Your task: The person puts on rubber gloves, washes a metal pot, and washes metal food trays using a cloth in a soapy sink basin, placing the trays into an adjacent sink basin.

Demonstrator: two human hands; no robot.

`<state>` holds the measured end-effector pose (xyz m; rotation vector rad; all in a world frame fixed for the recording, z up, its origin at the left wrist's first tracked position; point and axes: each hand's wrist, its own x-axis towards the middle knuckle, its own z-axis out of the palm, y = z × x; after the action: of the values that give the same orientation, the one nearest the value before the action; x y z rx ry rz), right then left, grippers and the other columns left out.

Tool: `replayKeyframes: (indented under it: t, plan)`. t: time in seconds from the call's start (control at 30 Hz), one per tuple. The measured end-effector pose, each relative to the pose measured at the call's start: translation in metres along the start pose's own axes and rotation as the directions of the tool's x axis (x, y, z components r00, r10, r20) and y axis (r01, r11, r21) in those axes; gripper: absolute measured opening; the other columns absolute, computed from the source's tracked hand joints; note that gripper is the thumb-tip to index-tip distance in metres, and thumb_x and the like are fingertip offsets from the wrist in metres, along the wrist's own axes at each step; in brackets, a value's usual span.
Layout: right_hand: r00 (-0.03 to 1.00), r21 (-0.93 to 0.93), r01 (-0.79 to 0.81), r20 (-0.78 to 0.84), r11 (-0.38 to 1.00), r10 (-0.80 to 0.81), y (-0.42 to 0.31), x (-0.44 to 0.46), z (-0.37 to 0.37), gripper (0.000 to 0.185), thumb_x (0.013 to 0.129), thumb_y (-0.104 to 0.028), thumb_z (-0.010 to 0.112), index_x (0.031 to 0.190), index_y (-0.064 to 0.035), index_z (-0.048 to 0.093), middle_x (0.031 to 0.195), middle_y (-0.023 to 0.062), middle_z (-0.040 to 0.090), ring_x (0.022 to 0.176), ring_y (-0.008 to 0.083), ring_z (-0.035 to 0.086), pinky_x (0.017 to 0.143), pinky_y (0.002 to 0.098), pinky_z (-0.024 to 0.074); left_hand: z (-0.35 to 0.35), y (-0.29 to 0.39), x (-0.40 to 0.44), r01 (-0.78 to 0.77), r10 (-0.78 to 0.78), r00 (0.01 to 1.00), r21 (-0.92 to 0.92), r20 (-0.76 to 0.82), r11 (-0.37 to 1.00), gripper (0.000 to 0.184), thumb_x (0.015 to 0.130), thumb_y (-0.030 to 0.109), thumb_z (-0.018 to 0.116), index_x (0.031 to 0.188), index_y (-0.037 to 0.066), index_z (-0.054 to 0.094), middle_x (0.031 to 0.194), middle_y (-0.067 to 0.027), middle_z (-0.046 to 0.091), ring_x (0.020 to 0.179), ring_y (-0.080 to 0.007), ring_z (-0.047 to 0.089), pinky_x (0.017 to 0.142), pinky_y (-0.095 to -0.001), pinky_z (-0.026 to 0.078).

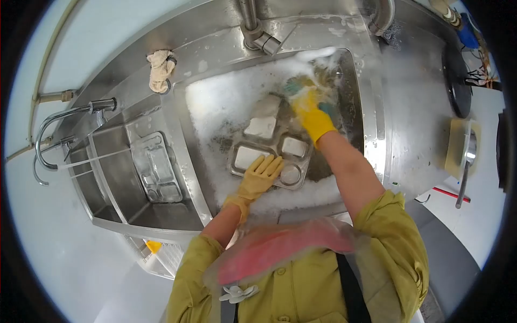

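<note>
A metal compartment tray (291, 174) lies in the sudsy water of the large sink (362, 116). On its lower left part rests my left hand (259, 177) in a pale yellow glove, fingers spread flat. My right hand (308, 107), in a bright yellow glove, is in the foamy water beyond the tray, at the upper right of the sink. It is closed on a green scrubber (295, 85), partly hidden by foam and splashing. White foam (221, 94) covers the sink's left and far sides.
A second tray (156, 167) sits in the left sink under water from a curved faucet (70, 116). A cloth (160, 71) lies on the divider. Another faucet (258, 37) stands at the back. At right are a ladle (467, 161), a tub (455, 142) and a black pan (455, 81).
</note>
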<state>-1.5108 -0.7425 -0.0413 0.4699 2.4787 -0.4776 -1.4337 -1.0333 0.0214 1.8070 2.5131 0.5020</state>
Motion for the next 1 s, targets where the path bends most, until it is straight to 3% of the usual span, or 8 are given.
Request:
replayKeyframes:
  t: [0.17,0.4,0.5,0.63,0.7,0.87,0.93,1.0]
  plan:
    - [0.560,0.038,0.763,-0.536,0.645,-0.631,-0.054,-0.060,0.049,0.053,0.085,-0.014,0.052,0.137,-0.0121,0.063,0.145,0.0149,0.058,0.134,0.0388,0.051,0.116,0.0543,0.0333,0.011,0.000,0.007,0.037,-0.040,0.996,-0.037,-0.076,0.999,0.040,0.082,0.013,0.068,0.121,0.016,0.071,0.130,-0.0083,0.065,0.122,-0.0263,0.060,0.105,-0.0422,0.048]
    - [0.647,0.194,0.753,-0.394,0.629,-0.653,0.018,-0.201,0.039,0.059,0.079,-0.010,0.060,0.139,-0.0117,0.063,0.144,0.0158,0.060,0.131,0.0371,0.055,0.111,0.0495,0.0412,-0.017,-0.010,-0.017,0.103,-0.107,0.984,-0.034,-0.145,0.994,0.035,0.080,0.016,0.071,0.115,0.013,0.072,0.122,-0.0048,0.070,0.114,-0.0271,0.066,0.105,-0.0560,0.045]
    - [0.802,0.581,0.550,-0.568,0.600,-0.185,0.088,-0.175,0.103,0.048,0.083,-0.009,0.061,0.131,-0.0101,0.068,0.131,0.0166,0.068,0.118,0.0365,0.065,0.101,0.0463,0.0483,-0.064,-0.009,-0.005,0.154,-0.145,0.980,0.055,-0.138,0.987,0.036,0.081,0.014,0.069,0.117,0.012,0.071,0.120,-0.0059,0.070,0.112,-0.0270,0.067,0.105,-0.0660,0.041]
    - [0.926,0.984,0.071,-0.005,-0.160,0.378,0.100,-0.144,0.102,0.037,0.096,-0.019,0.064,0.132,-0.0099,0.068,0.131,0.0115,0.069,0.112,0.0287,0.068,0.098,0.0431,0.0504,-0.149,-0.038,0.000,0.204,-0.192,0.951,0.026,-0.241,0.979,0.033,0.087,0.013,0.064,0.120,0.009,0.069,0.118,-0.0078,0.071,0.112,-0.0273,0.067,0.107,-0.0682,0.038]
    - [0.904,0.998,0.067,-0.067,0.013,0.421,0.086,-0.134,0.092,0.044,0.098,-0.029,0.066,0.137,-0.0098,0.064,0.137,0.0095,0.065,0.118,0.0250,0.064,0.102,0.0402,0.0475,-0.210,-0.038,0.011,0.283,-0.326,0.881,-0.173,-0.342,0.944,0.031,0.096,0.017,0.059,0.124,0.006,0.068,0.120,-0.0095,0.070,0.113,-0.0263,0.067,0.108,-0.0625,0.041]
    - [0.749,0.814,-0.082,-0.330,0.575,0.574,0.102,-0.050,0.151,0.056,0.099,-0.035,0.065,0.147,-0.0099,0.053,0.150,0.0124,0.054,0.136,0.0272,0.051,0.114,0.0391,0.0374,-0.262,-0.052,-0.024,0.231,-0.882,-0.026,-0.862,-0.470,0.452,0.042,0.105,0.023,0.051,0.138,-0.002,0.057,0.131,-0.0119,0.066,0.115,-0.0219,0.064,0.106,-0.0426,0.048]
    - [0.784,0.454,-0.345,-0.341,0.821,0.518,0.089,-0.045,0.126,0.057,0.100,-0.037,0.061,0.149,-0.0119,0.051,0.153,0.0147,0.051,0.141,0.0298,0.046,0.117,0.0403,0.0339,-0.303,-0.059,-0.038,0.890,-0.806,-0.243,-0.455,-0.541,0.037,0.046,0.106,0.022,0.053,0.144,-0.003,0.051,0.133,-0.0140,0.065,0.116,-0.0222,0.064,0.105,-0.0369,0.047]
    - [0.756,0.530,-0.160,-0.476,0.833,0.449,0.078,-0.057,0.124,0.056,0.100,-0.039,0.059,0.149,-0.0141,0.051,0.154,0.0173,0.049,0.141,0.0331,0.045,0.118,0.0432,0.0334,-0.293,-0.102,-0.125,0.784,-0.724,-0.266,-0.580,-0.636,0.221,0.049,0.104,0.022,0.058,0.147,0.000,0.050,0.134,-0.0135,0.064,0.116,-0.0231,0.064,0.101,-0.0354,0.048]
